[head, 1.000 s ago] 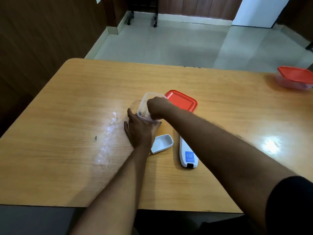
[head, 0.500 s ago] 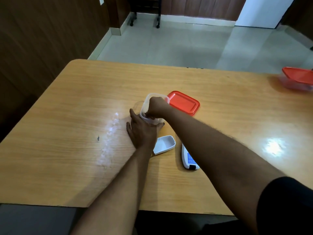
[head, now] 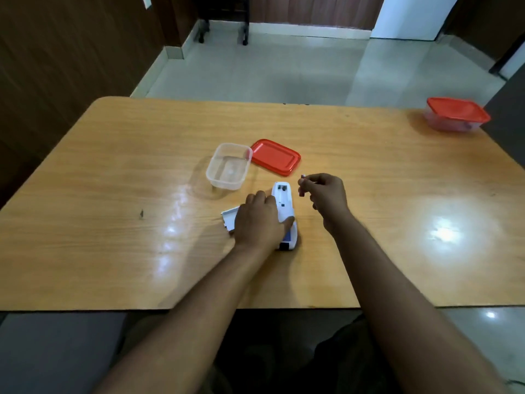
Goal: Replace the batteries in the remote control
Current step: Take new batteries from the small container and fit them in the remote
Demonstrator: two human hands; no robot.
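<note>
White remote control (head: 285,214) lies face down mid-table (head: 113,180), compartment open, left hand (head: 257,221) gripping its side. Right hand (head: 325,194) at 3 o'clock pinches a battery (head: 302,185). Battery cover (head: 229,218) at 9; clear tub (head: 229,165), red lid (head: 275,156) toward 12.

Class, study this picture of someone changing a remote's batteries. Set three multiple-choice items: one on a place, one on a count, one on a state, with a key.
1. Where does the loose red lid lie?
A. Beside the clear tub
B. On the floor
C. Under the remote

2. How many red lids show on the table?
A. One
B. Two
C. Four

3. What is the right hand doing?
A. Lying flat
B. Pinching a battery
C. Gripping the tub

Key: 1 A, it touches the tub's right rim. 2 B, the loose one plus the lid on the far container. 3 B, the battery sits between its fingertips while the left hand holds the remote.
</note>
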